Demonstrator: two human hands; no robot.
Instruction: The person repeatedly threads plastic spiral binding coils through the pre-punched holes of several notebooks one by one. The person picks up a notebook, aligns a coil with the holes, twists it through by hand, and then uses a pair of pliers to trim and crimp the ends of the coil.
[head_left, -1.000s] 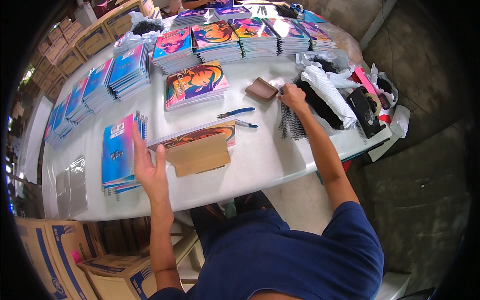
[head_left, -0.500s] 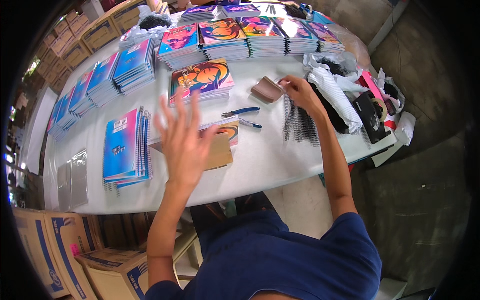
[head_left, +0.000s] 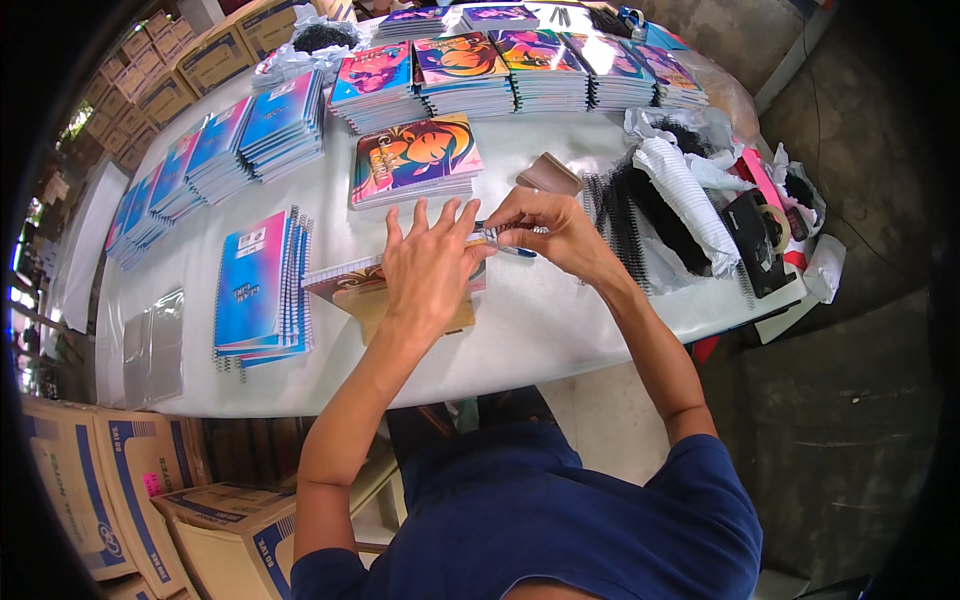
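A loose notebook block [head_left: 340, 285] with a colourful cover and brown card back lies on the white table [head_left: 560, 320] in front of me. My left hand [head_left: 430, 265] rests on it, fingers spread and holding nothing. My right hand [head_left: 555, 228] is just to the right, with its fingertips pinched on a thin spiral binding coil [head_left: 497, 236] at the block's right edge. A blue pen [head_left: 520, 251] lies on the table under that hand.
A pile of black and white binding coils [head_left: 655, 205] lies at the right, with a tape dispenser [head_left: 760, 235] beyond it. A bound blue notebook stack [head_left: 255, 290] sits at the left, colourful stacks [head_left: 415, 160] behind it. Clear plastic sheets [head_left: 155, 345] lie far left. Cardboard boxes [head_left: 100, 480] stand below.
My right hand came back from the coil pile to the notebook block with a coil pinched in it. My left hand lifted from the block's left side and settled on top of it.
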